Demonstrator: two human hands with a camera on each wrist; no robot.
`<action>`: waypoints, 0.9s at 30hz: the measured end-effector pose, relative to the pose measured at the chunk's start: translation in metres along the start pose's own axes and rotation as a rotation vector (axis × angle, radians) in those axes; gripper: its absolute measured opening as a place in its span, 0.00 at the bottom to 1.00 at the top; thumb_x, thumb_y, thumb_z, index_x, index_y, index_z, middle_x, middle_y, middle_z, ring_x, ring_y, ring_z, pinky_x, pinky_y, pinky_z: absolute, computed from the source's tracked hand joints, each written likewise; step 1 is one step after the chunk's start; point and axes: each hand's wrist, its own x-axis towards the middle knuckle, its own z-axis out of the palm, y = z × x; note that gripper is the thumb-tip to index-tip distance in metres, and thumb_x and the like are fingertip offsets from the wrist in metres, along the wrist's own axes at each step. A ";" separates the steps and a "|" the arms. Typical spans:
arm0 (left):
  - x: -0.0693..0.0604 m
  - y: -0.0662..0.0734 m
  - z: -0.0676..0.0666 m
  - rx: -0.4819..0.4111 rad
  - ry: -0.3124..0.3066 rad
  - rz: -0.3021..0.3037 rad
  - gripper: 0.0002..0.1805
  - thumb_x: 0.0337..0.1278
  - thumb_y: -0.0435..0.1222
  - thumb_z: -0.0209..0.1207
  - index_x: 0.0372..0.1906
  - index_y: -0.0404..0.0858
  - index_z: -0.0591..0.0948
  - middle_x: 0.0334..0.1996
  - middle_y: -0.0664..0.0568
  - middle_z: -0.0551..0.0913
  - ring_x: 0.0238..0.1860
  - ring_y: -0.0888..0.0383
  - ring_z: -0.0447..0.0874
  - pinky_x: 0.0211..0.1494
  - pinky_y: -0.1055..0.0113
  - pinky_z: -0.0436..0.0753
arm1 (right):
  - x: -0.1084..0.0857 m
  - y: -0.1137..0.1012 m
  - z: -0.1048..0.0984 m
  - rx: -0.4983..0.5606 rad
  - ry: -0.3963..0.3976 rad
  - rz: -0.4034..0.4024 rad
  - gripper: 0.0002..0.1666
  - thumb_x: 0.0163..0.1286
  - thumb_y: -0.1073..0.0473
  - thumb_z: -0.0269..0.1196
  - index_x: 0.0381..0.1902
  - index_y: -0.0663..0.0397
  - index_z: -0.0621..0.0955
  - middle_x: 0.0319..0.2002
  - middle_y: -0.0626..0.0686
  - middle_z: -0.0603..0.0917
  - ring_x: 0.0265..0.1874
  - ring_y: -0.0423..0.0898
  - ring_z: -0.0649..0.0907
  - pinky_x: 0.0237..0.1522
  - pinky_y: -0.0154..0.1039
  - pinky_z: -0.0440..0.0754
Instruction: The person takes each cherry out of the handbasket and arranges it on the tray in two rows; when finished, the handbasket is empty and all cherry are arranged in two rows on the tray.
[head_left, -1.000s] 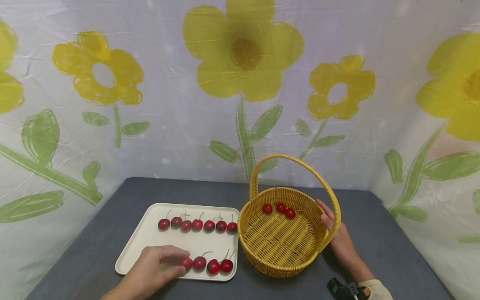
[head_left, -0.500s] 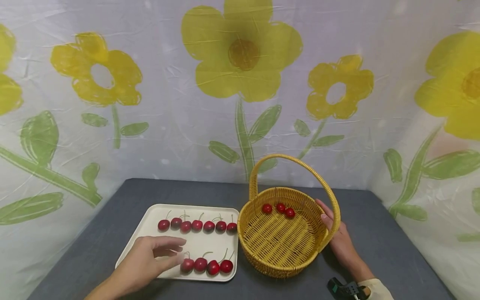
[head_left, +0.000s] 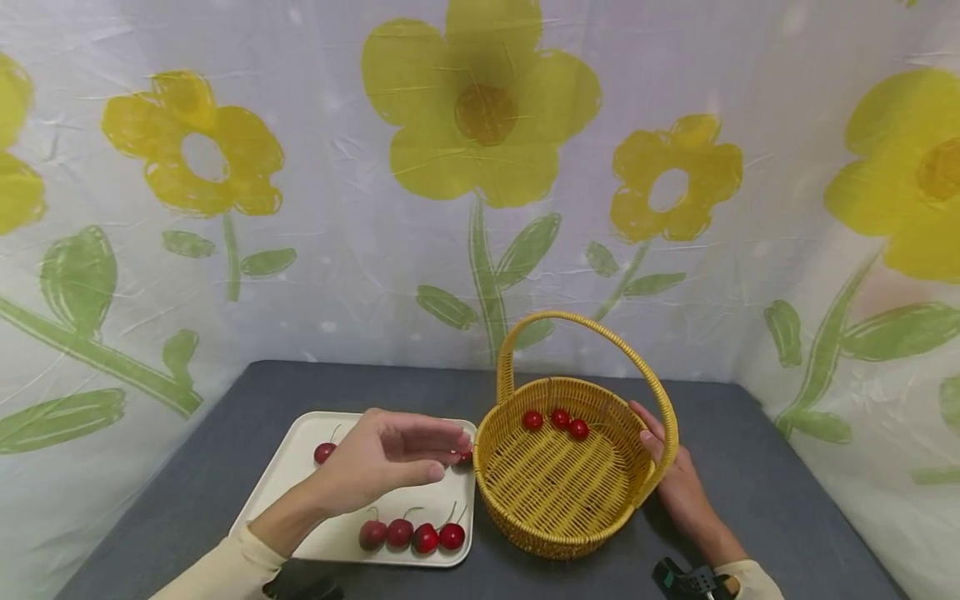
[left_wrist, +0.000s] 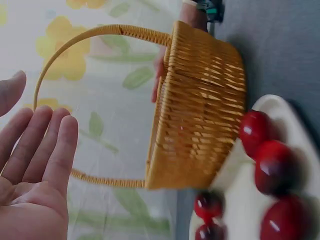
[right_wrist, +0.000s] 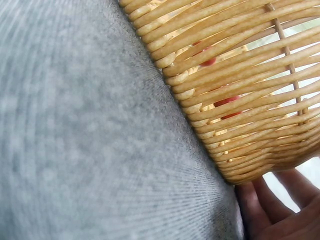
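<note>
A white tray (head_left: 288,468) lies on the left, bearing two rows of stemmed red cherries. Several front-row cherries (head_left: 400,534) show plainly; my left hand hides most of the back row, though its leftmost cherry (head_left: 325,452) is visible. Raised above the tray, the left hand (head_left: 382,458) holds nothing, with its fingers extended and thumb apart. In the left wrist view its palm (left_wrist: 35,200) faces the camera. My right hand (head_left: 678,483) grips the right side of a yellow wicker basket (head_left: 551,545), thumb at the rim. Three cherries (head_left: 559,418) sit inside at the back.
The basket's tall arched handle (head_left: 581,318) rises over its opening. Tray and basket stand side by side on a dark grey table (head_left: 360,379). A flowered curtain (head_left: 330,275) hangs behind it and along both sides.
My left hand has left the leftmost front-row cherry and moved up and to the right, over the back row. The right hand and the basket stay put.
</note>
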 end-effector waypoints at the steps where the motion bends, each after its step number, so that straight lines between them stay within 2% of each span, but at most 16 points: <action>1: 0.008 -0.001 0.002 0.005 -0.004 -0.010 0.23 0.73 0.30 0.69 0.69 0.33 0.84 0.64 0.35 0.87 0.64 0.48 0.91 0.62 0.61 0.90 | 0.000 0.000 0.001 0.004 -0.001 0.001 0.34 0.93 0.43 0.46 0.89 0.42 0.62 0.83 0.61 0.69 0.69 0.25 0.77 0.60 0.22 0.80; 5: 0.039 -0.005 0.012 0.046 -0.025 -0.013 0.23 0.71 0.34 0.72 0.67 0.36 0.86 0.63 0.38 0.89 0.64 0.50 0.91 0.61 0.62 0.90 | -0.001 0.000 0.003 0.015 -0.003 0.007 0.33 0.93 0.44 0.46 0.89 0.43 0.62 0.83 0.61 0.69 0.68 0.25 0.77 0.60 0.23 0.81; 8: 0.061 -0.006 0.019 0.136 -0.041 -0.002 0.23 0.70 0.35 0.73 0.67 0.37 0.87 0.62 0.45 0.91 0.63 0.54 0.91 0.62 0.64 0.90 | -0.001 -0.001 0.003 0.017 0.003 0.009 0.33 0.93 0.44 0.46 0.89 0.42 0.62 0.83 0.61 0.69 0.68 0.25 0.77 0.60 0.23 0.81; 11: 0.081 -0.005 0.025 0.234 -0.057 -0.018 0.23 0.69 0.37 0.74 0.66 0.40 0.88 0.60 0.52 0.92 0.62 0.58 0.92 0.64 0.65 0.89 | 0.000 -0.001 0.002 0.012 0.003 0.006 0.33 0.93 0.44 0.45 0.89 0.41 0.62 0.83 0.61 0.69 0.69 0.25 0.77 0.60 0.22 0.80; 14: 0.101 -0.003 0.030 0.366 -0.071 -0.040 0.23 0.68 0.39 0.75 0.65 0.43 0.88 0.59 0.56 0.93 0.60 0.60 0.92 0.65 0.66 0.88 | 0.000 -0.001 0.001 0.009 0.000 -0.006 0.33 0.93 0.44 0.45 0.89 0.43 0.61 0.83 0.61 0.69 0.69 0.25 0.77 0.60 0.22 0.80; 17: 0.120 -0.001 0.035 0.524 -0.100 -0.043 0.23 0.68 0.40 0.75 0.65 0.44 0.89 0.59 0.56 0.92 0.60 0.60 0.92 0.65 0.66 0.88 | 0.000 -0.001 0.000 0.007 -0.003 -0.008 0.34 0.93 0.45 0.45 0.89 0.44 0.61 0.83 0.61 0.69 0.69 0.26 0.77 0.60 0.23 0.80; 23: 0.157 0.003 0.047 0.858 -0.232 -0.004 0.23 0.72 0.40 0.73 0.68 0.43 0.87 0.63 0.54 0.91 0.62 0.58 0.91 0.64 0.69 0.87 | 0.000 -0.001 0.001 0.003 0.002 0.006 0.33 0.93 0.44 0.45 0.89 0.42 0.61 0.84 0.60 0.68 0.69 0.25 0.76 0.61 0.21 0.78; 27: 0.179 0.002 0.057 0.997 -0.294 0.022 0.22 0.72 0.40 0.72 0.67 0.40 0.88 0.63 0.51 0.90 0.61 0.54 0.91 0.64 0.66 0.88 | 0.001 -0.001 0.000 0.001 0.002 0.017 0.34 0.93 0.43 0.45 0.89 0.43 0.61 0.84 0.60 0.68 0.69 0.24 0.76 0.61 0.21 0.79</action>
